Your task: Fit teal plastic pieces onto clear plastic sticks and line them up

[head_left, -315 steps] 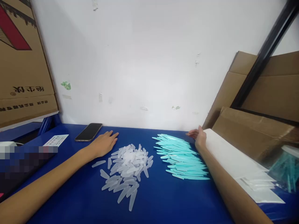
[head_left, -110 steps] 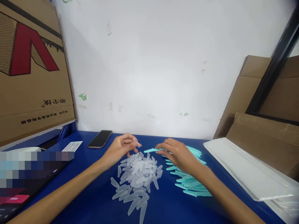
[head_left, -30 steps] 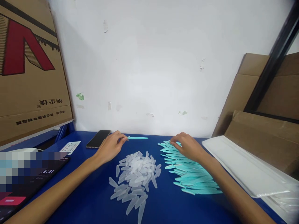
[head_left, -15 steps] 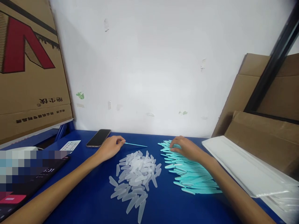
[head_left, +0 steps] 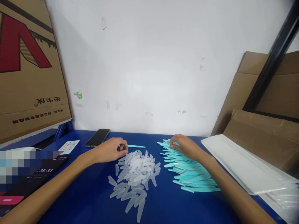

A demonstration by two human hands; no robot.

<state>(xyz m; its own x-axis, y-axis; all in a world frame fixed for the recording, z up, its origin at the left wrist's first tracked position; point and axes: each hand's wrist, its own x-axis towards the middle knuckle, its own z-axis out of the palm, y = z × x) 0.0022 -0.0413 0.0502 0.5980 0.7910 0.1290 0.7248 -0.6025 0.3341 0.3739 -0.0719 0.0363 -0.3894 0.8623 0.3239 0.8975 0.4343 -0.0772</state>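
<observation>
My left hand [head_left: 116, 150] is over the far edge of a heap of frosted, translucent tapered pieces [head_left: 140, 168]. Its thumb and forefinger curve towards each other with a small gap between them. Behind those fingers a single thin turquoise stick [head_left: 137, 146] lies across the blue table, its left part partly hidden. My right hand [head_left: 183, 145] rests on the far end of a pile of turquoise tapered sticks [head_left: 191, 174]. Its thumb and forefinger are pinched on one of them, and the fingertips partly cover it.
A phone [head_left: 97, 137] and a printed card [head_left: 68, 147] lie to the left, near a dark screen [head_left: 35, 180]. White plastic-wrapped sheets [head_left: 243, 165] stand at the right by brown cardboard [head_left: 263, 137]. A large carton [head_left: 30, 87] rises at the left; a white wall [head_left: 144, 62] backs the table.
My left hand has let go of the turquoise stick and moved slightly right and towards me. The stick now shows its flat side. My right hand's thumb and forefinger have drawn closer together.
</observation>
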